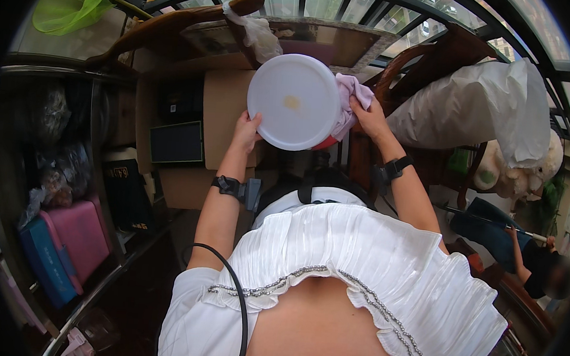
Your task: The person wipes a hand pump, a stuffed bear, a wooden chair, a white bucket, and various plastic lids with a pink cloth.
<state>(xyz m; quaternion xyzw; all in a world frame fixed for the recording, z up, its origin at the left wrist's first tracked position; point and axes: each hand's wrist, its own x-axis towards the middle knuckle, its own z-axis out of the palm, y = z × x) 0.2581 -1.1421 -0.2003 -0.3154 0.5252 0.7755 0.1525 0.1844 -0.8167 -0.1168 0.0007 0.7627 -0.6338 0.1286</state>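
Observation:
A round white plastic tub (295, 102) is held up in front of me, its flat circular end facing the camera. A yellowish stain marks the middle of that end, and a bit of red shows at its lower right edge. My left hand (246, 131) grips the left rim, thumb over the edge and the other fingers mostly hidden. At the opposite side, my right hand (366, 115) clasps a crumpled lilac cloth (347, 100) against the tub's side. Most of the tub's body is hidden behind its face.
Open cardboard boxes (227, 119) stand beyond my left hand. Shelving at left holds a pink case (76, 240) and bagged items. Wooden chair frames (176, 31) rise ahead; a large white plastic bag (448, 105) bulges at right. A person (508, 243) holding a pole stands far right.

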